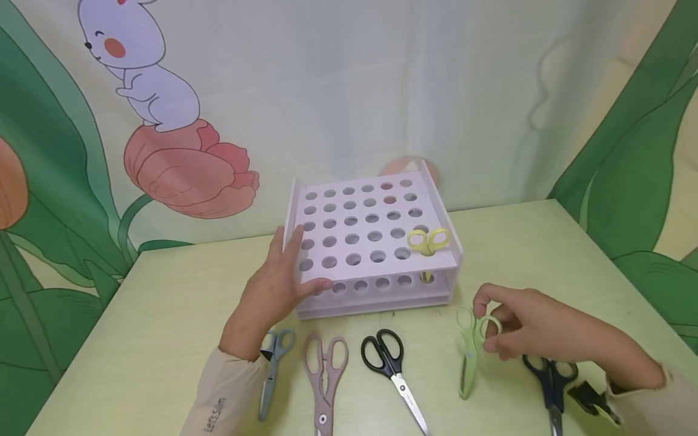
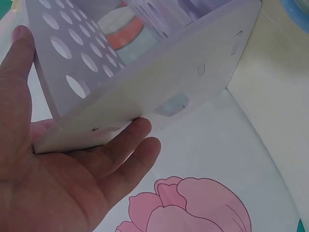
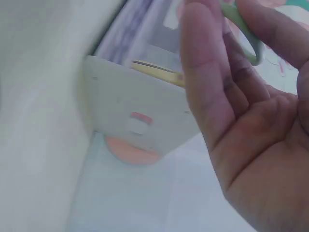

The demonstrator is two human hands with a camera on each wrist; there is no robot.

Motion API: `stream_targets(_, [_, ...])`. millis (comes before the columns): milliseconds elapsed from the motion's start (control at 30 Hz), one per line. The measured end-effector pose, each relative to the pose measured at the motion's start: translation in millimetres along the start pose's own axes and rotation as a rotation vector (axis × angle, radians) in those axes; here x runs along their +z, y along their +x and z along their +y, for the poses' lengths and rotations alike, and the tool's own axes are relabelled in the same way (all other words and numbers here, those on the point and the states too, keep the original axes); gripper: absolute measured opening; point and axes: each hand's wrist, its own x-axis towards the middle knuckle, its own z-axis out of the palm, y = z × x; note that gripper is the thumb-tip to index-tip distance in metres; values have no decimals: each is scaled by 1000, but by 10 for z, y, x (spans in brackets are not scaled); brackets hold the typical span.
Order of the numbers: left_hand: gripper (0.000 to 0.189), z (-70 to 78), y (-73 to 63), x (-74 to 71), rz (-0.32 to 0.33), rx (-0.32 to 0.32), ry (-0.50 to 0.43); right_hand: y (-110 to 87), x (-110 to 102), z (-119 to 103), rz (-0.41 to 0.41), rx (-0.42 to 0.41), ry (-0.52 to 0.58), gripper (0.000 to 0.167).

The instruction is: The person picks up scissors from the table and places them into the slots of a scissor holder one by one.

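Note:
A white rack with rows of round holes stands on the table near the wall. My left hand grips its left front corner. In the left wrist view, fingers lie along the side panel. Yellow scissors sit handles-up in a hole at the rack's right front. Right of the rack, my right hand pinches a handle loop of light green scissors, whose blades point toward the front. In the right wrist view, the green loop shows between thumb and fingers.
Along the front of the table lie blue-grey scissors, mauve scissors, black-handled scissors and dark navy scissors. The navy pair is beside the right forearm. A printed curtain hangs behind the rack.

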Motion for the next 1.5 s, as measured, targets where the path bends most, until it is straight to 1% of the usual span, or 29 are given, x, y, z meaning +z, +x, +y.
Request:
stream_targets(100, [112, -9, -6, 2, 0, -4, 1, 30, -43, -91, 21, -3, 11, 26])
stream_targets(267, [111, -6, -4, 5, 9, 5, 8, 68, -84, -167, 73, -77, -11, 15])
stream_targets(333, [111, 0, -3, 1, 10, 9, 10, 85, -89, -181, 94, -83, -11, 12])
stream_targets(500, [111, 2, -11, -13, 4, 1, 0, 114, -104, -251, 127, -83, 39, 16])
stream_targets(600, [111, 4, -8, -13, 0, -1, 2, 120, -135, -298, 148, -102, 69, 18])
stream_targets(733, [112, 3, -6, -11, 0, -1, 10, 156, -171, -364, 181, -141, 75, 18])
stream_targets(867, [112, 0, -6, -11, 2, 0, 12, 226, -197, -453, 221, -149, 64, 18])
stream_targets(967, [112, 0, -8, -9, 1, 3, 10, 278, -214, -540, 263, -128, 58, 16])
stream_targets(1133, [111, -5, -12, -10, -3, -3, 0, 375, -216, -693, 329, -150, 60, 8])
stream_targets(1267, [111, -3, -12, -14, -4, -5, -2, 463, -217, -796, 396, -208, 25, 7])
stream_targets(1367, [110, 3, -10, -19, -3, -4, -2, 532, -212, -866, 466, -252, 15, 9])
stream_targets(1500, [110, 4, -12, -21, -3, -8, 3, 637, -185, -949, 562, -326, 94, 11])
